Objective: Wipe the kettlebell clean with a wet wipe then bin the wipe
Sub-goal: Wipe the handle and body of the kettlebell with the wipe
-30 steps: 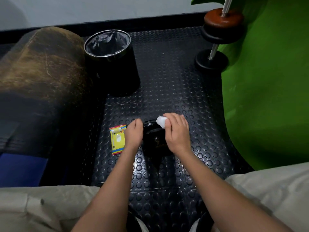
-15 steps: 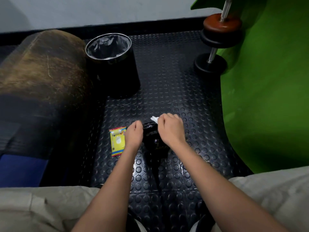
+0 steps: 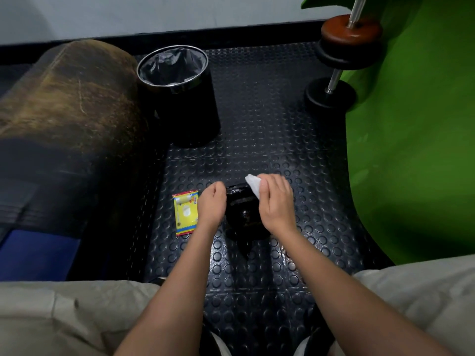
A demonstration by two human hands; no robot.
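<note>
Head view, looking down between the knees at a black studded rubber floor mat (image 3: 257, 119).

- kettlebell (image 3: 243, 214): black, glossy, sits on the mat between the two hands. Dark on dark, so its outline is hard to read; the handle looks to be at the far end, under the wipe.
- right hand (image 3: 276, 201): fingers (image 3: 272, 182) curled shut around a bunched white wet wipe (image 3: 253, 185). The wipe sticks out on the far-left side of those fingers and seems pressed onto the top far edge of the kettlebell.
- left hand (image 3: 212, 205): lies against the kettlebell's left flank, fingers curled inward and close together. Cannot tell if they actually grip the bell or only brace it; the fingertips are hidden.
- wet wipe pack (image 3: 185, 213): yellow, flat on the mat, just left of the left fingers, not touching the kettlebell.
- bin (image 3: 177, 93): black, round, chrome rim, grey liner bag inside. Well beyond the left fingers, up and to the left, upright.
- dumbbell (image 3: 341, 62): beyond and right of the right fingers, well apart, leaning with one black end on the mat and a brown and black plate end higher up, against the green backdrop (image 3: 411, 137).
- Brown padded roll (image 3: 66, 98) far left of both hands.
</note>
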